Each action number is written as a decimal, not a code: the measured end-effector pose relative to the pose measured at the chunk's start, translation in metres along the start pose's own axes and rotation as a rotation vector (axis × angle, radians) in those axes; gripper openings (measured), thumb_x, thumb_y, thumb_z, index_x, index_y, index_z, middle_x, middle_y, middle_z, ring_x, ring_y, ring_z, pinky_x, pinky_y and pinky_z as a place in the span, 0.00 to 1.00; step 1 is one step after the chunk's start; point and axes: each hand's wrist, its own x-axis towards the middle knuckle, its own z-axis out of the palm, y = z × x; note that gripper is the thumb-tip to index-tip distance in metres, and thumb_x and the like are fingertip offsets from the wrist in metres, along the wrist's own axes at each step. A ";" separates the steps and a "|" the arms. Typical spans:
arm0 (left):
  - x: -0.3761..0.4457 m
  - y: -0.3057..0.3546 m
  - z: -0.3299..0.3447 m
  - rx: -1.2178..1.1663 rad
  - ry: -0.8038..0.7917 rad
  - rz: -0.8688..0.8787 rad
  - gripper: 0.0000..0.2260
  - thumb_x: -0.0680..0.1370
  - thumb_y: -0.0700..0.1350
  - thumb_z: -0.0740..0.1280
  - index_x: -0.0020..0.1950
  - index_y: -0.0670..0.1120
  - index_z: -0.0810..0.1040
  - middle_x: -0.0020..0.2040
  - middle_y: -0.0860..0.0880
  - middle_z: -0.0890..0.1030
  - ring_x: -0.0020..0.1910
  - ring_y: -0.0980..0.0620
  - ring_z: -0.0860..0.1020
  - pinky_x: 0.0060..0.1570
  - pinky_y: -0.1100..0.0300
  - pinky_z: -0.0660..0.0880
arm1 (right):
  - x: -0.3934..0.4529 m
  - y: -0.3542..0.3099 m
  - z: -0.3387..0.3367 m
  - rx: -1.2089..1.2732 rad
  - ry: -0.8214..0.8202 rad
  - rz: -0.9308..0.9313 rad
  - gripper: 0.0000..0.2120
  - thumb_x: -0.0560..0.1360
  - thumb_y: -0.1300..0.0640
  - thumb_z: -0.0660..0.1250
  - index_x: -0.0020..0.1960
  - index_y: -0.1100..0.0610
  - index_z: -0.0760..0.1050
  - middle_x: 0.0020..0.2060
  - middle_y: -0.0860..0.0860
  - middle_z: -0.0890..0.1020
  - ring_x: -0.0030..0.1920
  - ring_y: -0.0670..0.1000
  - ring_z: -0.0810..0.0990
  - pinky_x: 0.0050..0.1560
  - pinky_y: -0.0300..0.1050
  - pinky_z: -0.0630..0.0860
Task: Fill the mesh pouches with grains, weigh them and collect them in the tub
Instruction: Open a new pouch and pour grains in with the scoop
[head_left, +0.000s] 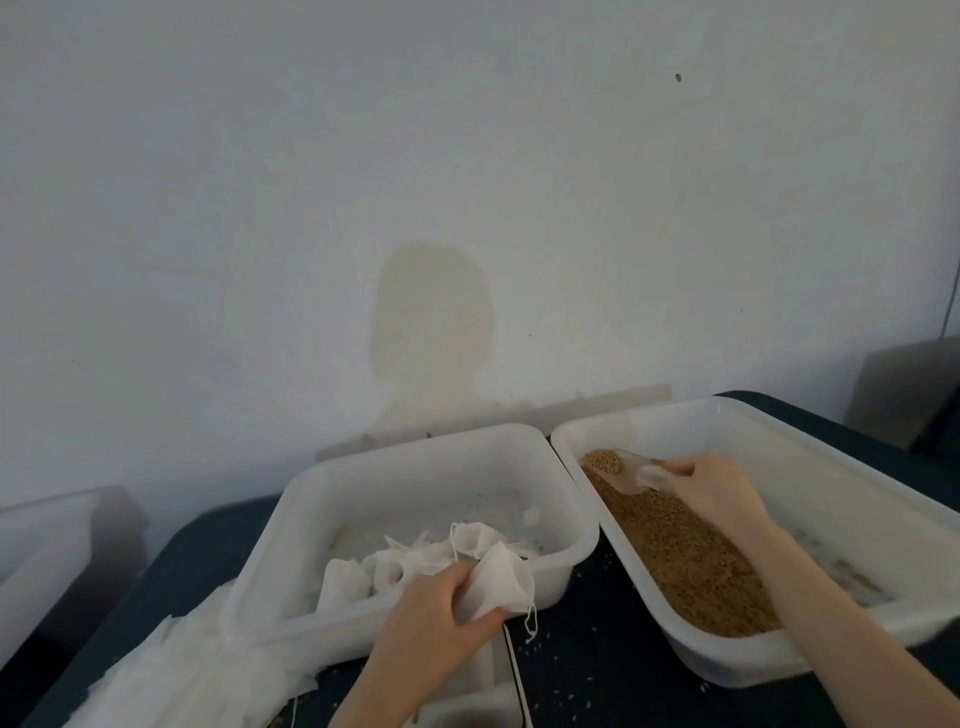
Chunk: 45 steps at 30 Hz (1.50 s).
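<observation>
My left hand grips a white mesh pouch with a dangling drawstring, over the near rim of the middle white tub. Several filled pouches lie inside that tub. My right hand holds a clear scoop heaped with brown grains, above the grain bed in the right white tub.
A pile of empty pouches lies at the lower left on the dark table, which is strewn with loose grains. A white scale shows partly at the bottom edge. Another white container stands far left. A wall is close behind.
</observation>
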 end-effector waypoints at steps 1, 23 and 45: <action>0.000 0.001 0.000 -0.002 0.003 0.005 0.18 0.60 0.70 0.62 0.42 0.60 0.73 0.38 0.57 0.79 0.38 0.62 0.75 0.39 0.68 0.70 | 0.001 0.001 0.001 -0.013 0.001 -0.007 0.15 0.73 0.42 0.69 0.41 0.52 0.84 0.22 0.47 0.67 0.24 0.48 0.67 0.27 0.40 0.63; -0.023 -0.027 -0.042 -0.068 0.033 -0.090 0.06 0.72 0.56 0.69 0.40 0.57 0.73 0.35 0.60 0.77 0.33 0.65 0.74 0.35 0.72 0.68 | -0.007 -0.038 -0.002 0.394 -0.121 -0.281 0.11 0.74 0.59 0.71 0.55 0.51 0.82 0.38 0.51 0.81 0.25 0.39 0.73 0.26 0.30 0.68; -0.041 -0.054 -0.066 -0.173 0.151 -0.177 0.14 0.72 0.54 0.71 0.50 0.68 0.69 0.44 0.62 0.80 0.43 0.65 0.78 0.38 0.73 0.72 | -0.061 -0.087 0.001 0.456 -0.675 -0.581 0.18 0.70 0.71 0.70 0.50 0.51 0.85 0.42 0.49 0.83 0.35 0.39 0.77 0.37 0.28 0.70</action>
